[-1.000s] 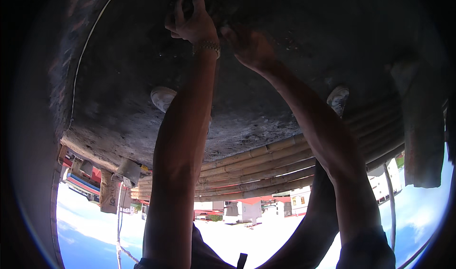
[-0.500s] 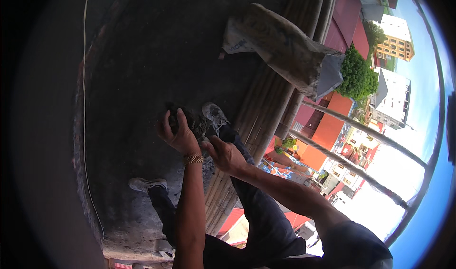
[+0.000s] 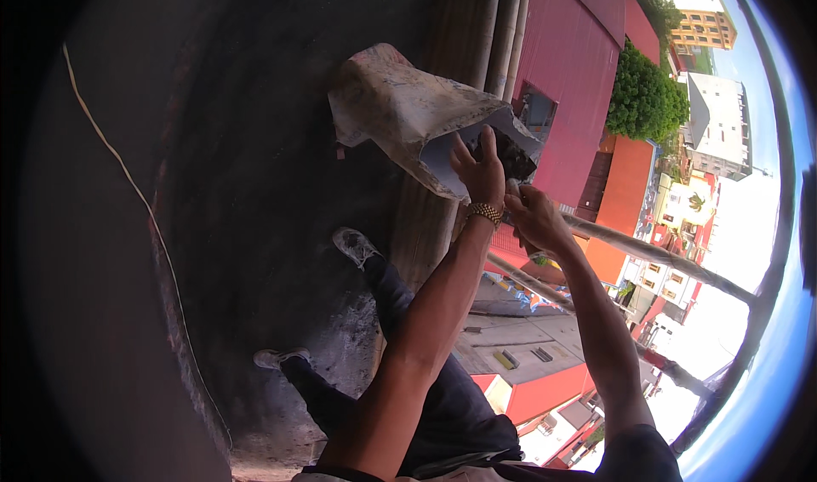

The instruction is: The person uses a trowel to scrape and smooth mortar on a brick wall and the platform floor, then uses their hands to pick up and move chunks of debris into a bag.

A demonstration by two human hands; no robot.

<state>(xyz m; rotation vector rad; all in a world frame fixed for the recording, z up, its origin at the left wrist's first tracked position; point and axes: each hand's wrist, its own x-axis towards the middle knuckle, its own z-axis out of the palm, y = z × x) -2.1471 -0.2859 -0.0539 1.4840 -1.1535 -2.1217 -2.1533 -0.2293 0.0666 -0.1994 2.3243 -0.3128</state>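
Observation:
My left hand point(image 3: 479, 174), with a gold-coloured band at the wrist, is at the mouth of a pale, stained sack point(image 3: 404, 103). Its spread, slightly bent fingers lie against a dark, rough clump point(image 3: 516, 157). Just to the right, my right hand point(image 3: 540, 218) is closed round a short pale handle point(image 3: 512, 188) at the clump's near edge. Whatever joins handle and clump is hidden. The sack lies tilted over bamboo poles, its opening facing my hands.
Bamboo poles point(image 3: 430, 244) edge the dark floor point(image 3: 255, 184); beyond them is a drop to red roofs point(image 3: 579, 82). Slanting rails point(image 3: 664, 256) cross the open side. A thin cable point(image 3: 162, 227) runs along the left. My shoes point(image 3: 356, 245) stand on the floor.
Both hands have moved up and right with the dark clump, from above the floor to the sack's mouth. The view has shifted, and the sack's opening now shows wider.

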